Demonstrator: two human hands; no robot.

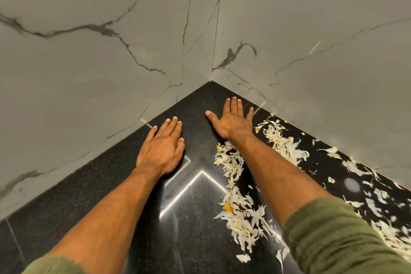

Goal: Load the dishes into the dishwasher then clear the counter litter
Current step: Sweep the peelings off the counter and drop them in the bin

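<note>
1. Black polished stone forms the counter [191,224], which runs into a corner between two grey, veined marble walls [106,55].
2. Pale vegetable scraps [239,213], a few with orange bits, are the litter. They lie in two loose bands on the right half of the counter: one runs from just below the right wrist down toward the near edge, the other follows the foot of the right-hand wall.
3. Right hand [233,121] lies palm down deep in the corner, fingers straight and spread, holding nothing. Its little-finger side is just beside the far end of the scraps, and the forearm crosses between the two bands.
4. Left hand [163,147] lies flat too, fingers straight and together, also holding nothing. It rests on bare stone, well apart from any litter.
5. Green sleeves [347,236] are pushed up on both forearms.
6. No dishes or dishwasher are in view, so this looks like the litter-clearing part of the task.
7. The key relation: all the scraps lie to the right of and nearer than both hands, and their long axis runs from the corner toward the person. The right hand is far nearer, so a sweep back along that axis would likely fall to it, with the left free to catch at the edge.
8. Thin flakes may scatter or stick to the glossy surface.
</note>
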